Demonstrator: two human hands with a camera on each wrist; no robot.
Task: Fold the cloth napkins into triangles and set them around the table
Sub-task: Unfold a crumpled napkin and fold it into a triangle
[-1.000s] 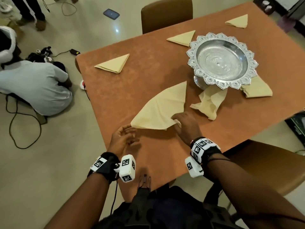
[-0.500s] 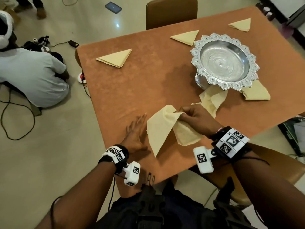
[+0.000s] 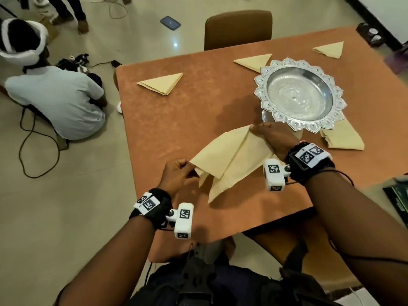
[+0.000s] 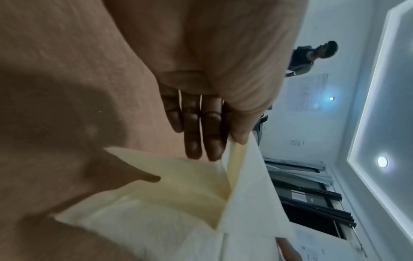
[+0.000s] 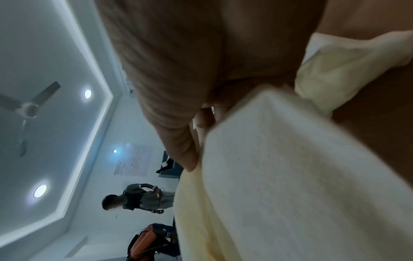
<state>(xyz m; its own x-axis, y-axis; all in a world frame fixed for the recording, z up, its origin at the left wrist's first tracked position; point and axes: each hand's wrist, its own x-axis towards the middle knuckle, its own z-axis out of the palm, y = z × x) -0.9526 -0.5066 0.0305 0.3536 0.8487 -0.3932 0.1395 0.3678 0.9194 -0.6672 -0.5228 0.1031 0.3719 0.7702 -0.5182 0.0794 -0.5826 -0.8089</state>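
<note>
Both hands hold a cream cloth napkin [image 3: 229, 157] up over the near part of the orange table [image 3: 176, 120]; it hangs in loose folds. My left hand [image 3: 176, 175] pinches its left corner, and in the left wrist view the thumb [image 4: 239, 137] presses the napkin [image 4: 178, 203] edge while the other fingers [image 4: 201, 137] lie straight. My right hand [image 3: 271, 138] grips the far right corner; in the right wrist view the napkin [image 5: 290, 176] drapes below the thumb [image 5: 187, 159]. Three folded triangles lie at the far side: one left [image 3: 161, 82], one middle [image 3: 254, 61], one right [image 3: 330, 49].
An ornate silver tray [image 3: 276, 115] stands at the right, partly on a folded napkin [image 3: 342, 140]. Another loose napkin [image 5: 346, 61] lies behind my right hand. A chair [image 3: 238, 29] stands at the far edge. A person [image 3: 57, 100] sits on the floor at left among cables.
The napkin lay flat as a big triangle; my right hand lifted it. My left hand left the table and took its left corner, so both hands now hold it up.
</note>
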